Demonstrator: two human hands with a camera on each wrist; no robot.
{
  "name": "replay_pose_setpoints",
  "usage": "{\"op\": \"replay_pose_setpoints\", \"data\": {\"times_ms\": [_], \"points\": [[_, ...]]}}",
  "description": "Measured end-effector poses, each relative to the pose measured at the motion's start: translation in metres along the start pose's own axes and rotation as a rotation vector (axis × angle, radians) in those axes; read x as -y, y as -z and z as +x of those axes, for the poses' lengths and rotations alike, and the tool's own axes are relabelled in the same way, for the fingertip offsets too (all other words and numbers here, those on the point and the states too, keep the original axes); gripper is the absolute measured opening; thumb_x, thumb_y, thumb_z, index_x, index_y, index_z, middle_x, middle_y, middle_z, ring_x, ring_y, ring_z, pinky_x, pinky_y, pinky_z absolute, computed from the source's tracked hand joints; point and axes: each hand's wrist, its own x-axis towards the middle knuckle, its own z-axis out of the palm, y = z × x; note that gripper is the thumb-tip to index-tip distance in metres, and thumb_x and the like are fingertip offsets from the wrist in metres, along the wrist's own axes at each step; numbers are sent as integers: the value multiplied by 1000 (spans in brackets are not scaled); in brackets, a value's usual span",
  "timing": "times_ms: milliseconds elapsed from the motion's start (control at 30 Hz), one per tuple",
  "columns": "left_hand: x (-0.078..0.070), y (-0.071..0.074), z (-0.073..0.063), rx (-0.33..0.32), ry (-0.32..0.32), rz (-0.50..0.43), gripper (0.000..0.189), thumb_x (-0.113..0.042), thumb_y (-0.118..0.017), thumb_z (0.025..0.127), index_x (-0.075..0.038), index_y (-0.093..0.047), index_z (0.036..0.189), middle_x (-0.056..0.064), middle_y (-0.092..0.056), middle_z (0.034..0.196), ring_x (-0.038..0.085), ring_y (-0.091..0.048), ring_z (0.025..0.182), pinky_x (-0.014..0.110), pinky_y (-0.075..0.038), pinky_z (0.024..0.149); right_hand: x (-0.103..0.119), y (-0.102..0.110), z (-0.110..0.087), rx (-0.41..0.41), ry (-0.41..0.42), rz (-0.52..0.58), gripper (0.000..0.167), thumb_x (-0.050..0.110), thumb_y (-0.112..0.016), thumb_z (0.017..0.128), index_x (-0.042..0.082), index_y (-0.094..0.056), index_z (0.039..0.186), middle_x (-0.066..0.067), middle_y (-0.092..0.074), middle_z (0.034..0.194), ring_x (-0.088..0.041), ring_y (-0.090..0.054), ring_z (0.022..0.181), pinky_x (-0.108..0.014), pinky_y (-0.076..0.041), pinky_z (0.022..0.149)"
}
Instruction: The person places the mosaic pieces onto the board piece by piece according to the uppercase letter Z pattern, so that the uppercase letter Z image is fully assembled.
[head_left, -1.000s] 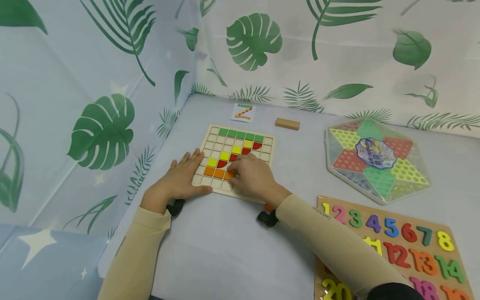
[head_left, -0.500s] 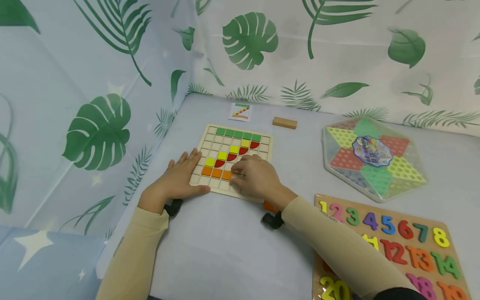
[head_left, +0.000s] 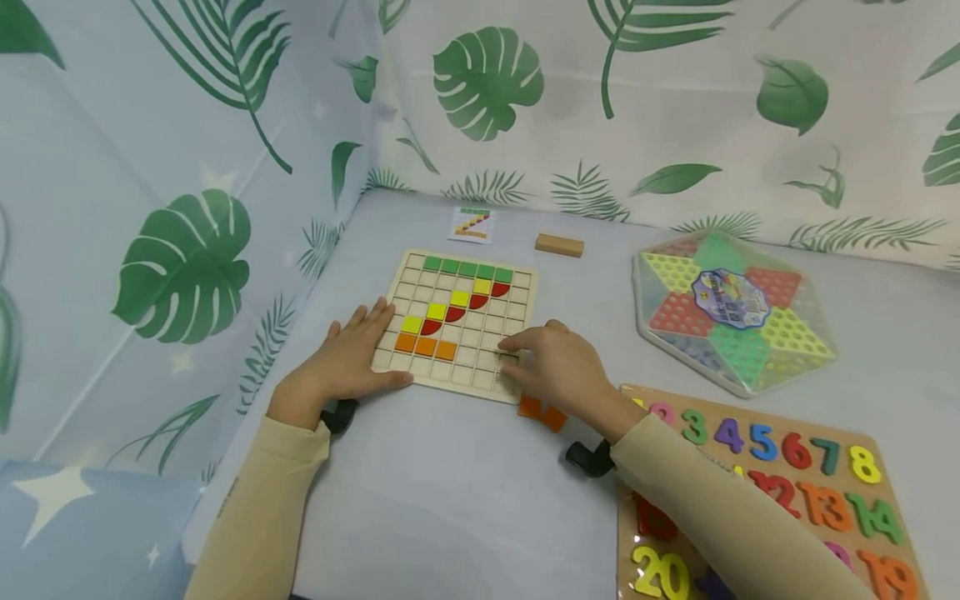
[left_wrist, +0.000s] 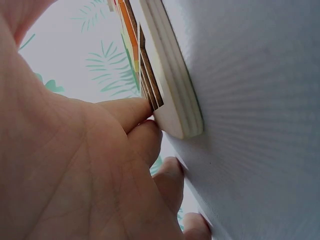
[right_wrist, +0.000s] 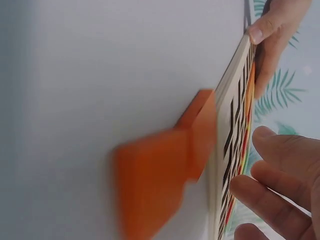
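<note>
A wooden grid board [head_left: 480,377] lies on the table. It bears a row of green squares [head_left: 467,269], a diagonal of yellow squares [head_left: 459,297] with red rounded pieces [head_left: 454,314] beside them, and three orange squares [head_left: 425,347]. My left hand [head_left: 341,360] rests at the board's left side, thumb by the front corner; its fingertips meet the board's edge [left_wrist: 175,75] in the left wrist view. Over the right part of the board is my right hand [head_left: 562,367], thumb and fingers apart with nothing between them. Below it are two loose orange squares [right_wrist: 155,175] by the board's front right corner.
Behind the board lie a small pattern card [head_left: 472,225] and a wooden block [head_left: 558,245]. To the right sit a wrapped hexagonal star-pattern game board [head_left: 731,342] and a number puzzle [head_left: 795,450], partly under my right forearm. Leaf-printed cloth walls [head_left: 487,83] close off the back and left.
My right hand has moved right, away from the third orange square, which now shows fully on the board. The loose orange squares have come into view. My left hand has stayed at the board's edge.
</note>
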Motion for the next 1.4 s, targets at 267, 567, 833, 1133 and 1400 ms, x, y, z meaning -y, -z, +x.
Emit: {"op": "replay_pose_setpoints", "data": {"times_ms": [267,567,833,1133,1400], "points": [[4,3,0,-7,6,12,111,-57,-71,89,-11,-8,169,11,-1,178,41,0,164,71,-3,127,-22,4,-21,-14,-10,-7,35,36,-82,88,20,-80,119,7,-80,104,-20,-60,95,-29,-46,65],[4,4,1,-6,9,22,111,-58,-71,89,-11,-8,169,11,-1,178,41,0,164,71,-2,127,-44,8,-51,-13,-15,-56,37,41,-85,84,19,-81,114,7,-77,94,-20,-62,92,-34,-51,69],[5,2,3,-2,7,18,113,-58,-71,89,-12,-6,169,9,1,178,40,2,164,70,-2,128,-40,12,-66,6,16,-91,42,45,-89,79,18,-81,110,9,-76,90,-15,-60,86,-32,-50,69],[2,-2,2,0,-7,11,112,-58,-71,89,-11,-8,169,11,0,177,42,0,164,72,-2,127,-31,4,-69,-20,82,-143,33,35,-93,75,17,-82,101,9,-72,81,-14,-55,80,-32,-47,67],[1,-3,2,0,-4,12,111,-58,-71,89,-11,-8,169,11,-1,178,42,0,164,72,-2,127,-33,1,-70,-57,120,-177,24,29,-92,77,18,-83,97,6,-75,86,-16,-58,80,-35,-51,68]]}}
